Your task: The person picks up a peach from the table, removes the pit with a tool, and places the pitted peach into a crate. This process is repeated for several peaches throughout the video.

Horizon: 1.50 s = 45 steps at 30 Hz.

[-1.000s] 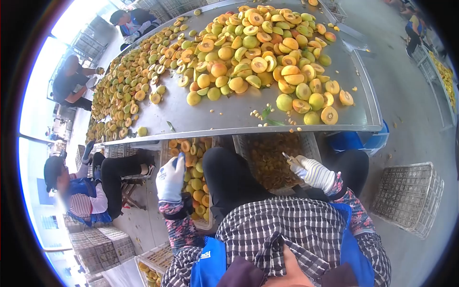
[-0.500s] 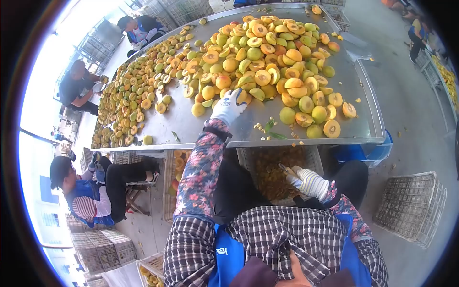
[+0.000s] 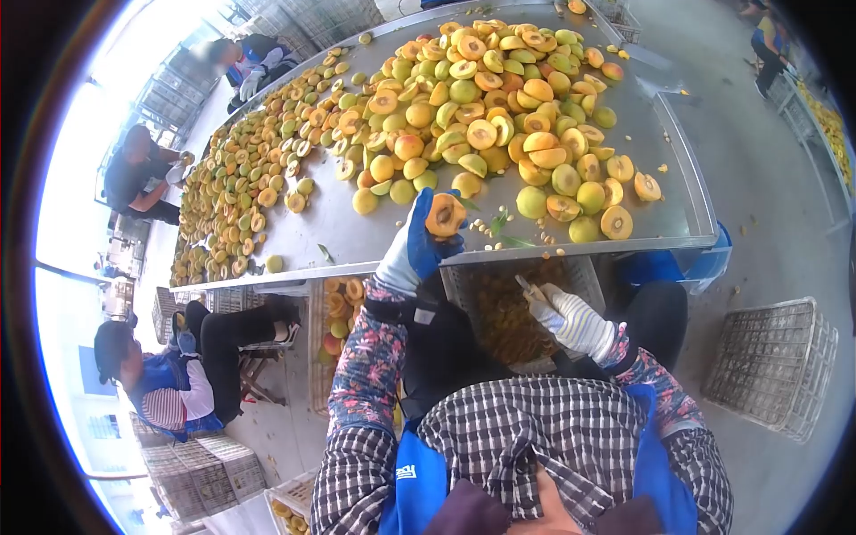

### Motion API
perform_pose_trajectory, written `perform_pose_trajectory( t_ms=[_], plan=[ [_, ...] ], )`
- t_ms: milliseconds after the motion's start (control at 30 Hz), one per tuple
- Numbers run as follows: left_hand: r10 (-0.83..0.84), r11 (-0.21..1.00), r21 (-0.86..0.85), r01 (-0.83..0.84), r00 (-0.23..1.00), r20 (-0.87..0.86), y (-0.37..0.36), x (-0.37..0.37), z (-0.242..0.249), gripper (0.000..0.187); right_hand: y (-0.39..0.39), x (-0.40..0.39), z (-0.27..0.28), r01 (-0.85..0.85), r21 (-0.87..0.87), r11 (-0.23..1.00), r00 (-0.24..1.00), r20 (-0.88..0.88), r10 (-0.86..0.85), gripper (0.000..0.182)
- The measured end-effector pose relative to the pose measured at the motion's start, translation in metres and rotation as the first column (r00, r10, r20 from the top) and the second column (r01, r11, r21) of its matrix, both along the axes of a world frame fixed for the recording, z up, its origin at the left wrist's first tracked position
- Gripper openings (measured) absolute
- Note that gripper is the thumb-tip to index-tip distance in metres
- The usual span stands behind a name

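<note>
My left hand [image 3: 411, 248], in a white glove with blue-coated fingers, is closed around a peach half [image 3: 445, 216] just above the table's front edge. The orange cut face, with a dark centre, points up. Lower right, my right hand [image 3: 575, 321] wears a striped white glove and grips a small tool with a short metal tip [image 3: 526, 284], over a crate of brownish bits [image 3: 506, 323]. In front of both hands, a heap of yellow-green peach halves [image 3: 481, 134] lies on the metal table [image 3: 330, 218].
Pale pits and leaves [image 3: 501, 223] lie near the table edge. Below it are a crate of fruit [image 3: 337, 312] and a blue bin [image 3: 687, 278]. An open plastic crate [image 3: 771, 366] stands on the floor at right. Several co-workers sit at left, one person [image 3: 169, 374] close by.
My left hand has drawn back from the heap towards me and turned over, now holding a peach half. The right hand with the tool has shifted slightly upward in view.
</note>
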<state>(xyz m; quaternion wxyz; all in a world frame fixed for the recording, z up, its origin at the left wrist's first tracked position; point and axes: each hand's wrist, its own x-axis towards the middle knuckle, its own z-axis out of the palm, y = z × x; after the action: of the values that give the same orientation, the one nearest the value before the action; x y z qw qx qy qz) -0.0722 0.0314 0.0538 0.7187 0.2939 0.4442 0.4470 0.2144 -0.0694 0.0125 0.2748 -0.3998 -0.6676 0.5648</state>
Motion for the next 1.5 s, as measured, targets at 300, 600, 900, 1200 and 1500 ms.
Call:
perform_pose_trajectory(
  t_ms=[300,600,900,1200,1500],
  plan=[
    [-0.033,0.95,0.308,0.059,0.996,-0.088,-0.073,0.049,-0.031,0.05,0.01,-0.041,0.037,0.109,0.629,0.77,0.949,0.166,-0.269,0.023],
    [0.21,0.582,0.65,0.489,0.682,-0.701,-0.083,0.054,-0.025,0.031,0.005,-0.04,0.026,-0.033,0.659,0.751,0.872,0.387,-0.301,0.024],
    [0.201,0.775,0.612,0.157,0.857,-0.475,-0.081,0.071,-0.041,0.054,-0.002,-0.039,0.023,0.039,0.453,0.891,0.958,0.235,-0.162,0.034],
    [-0.079,0.854,0.445,0.268,0.914,-0.399,-0.069,0.054,-0.059,0.055,0.012,-0.026,0.043,-0.197,0.204,0.959,0.883,0.462,0.083,0.036],
    [-0.056,0.924,0.335,0.185,0.931,-0.36,-0.072,0.056,-0.063,0.051,0.012,-0.03,0.021,-0.212,0.154,0.965,0.865,0.49,0.111,0.026]
  ],
)
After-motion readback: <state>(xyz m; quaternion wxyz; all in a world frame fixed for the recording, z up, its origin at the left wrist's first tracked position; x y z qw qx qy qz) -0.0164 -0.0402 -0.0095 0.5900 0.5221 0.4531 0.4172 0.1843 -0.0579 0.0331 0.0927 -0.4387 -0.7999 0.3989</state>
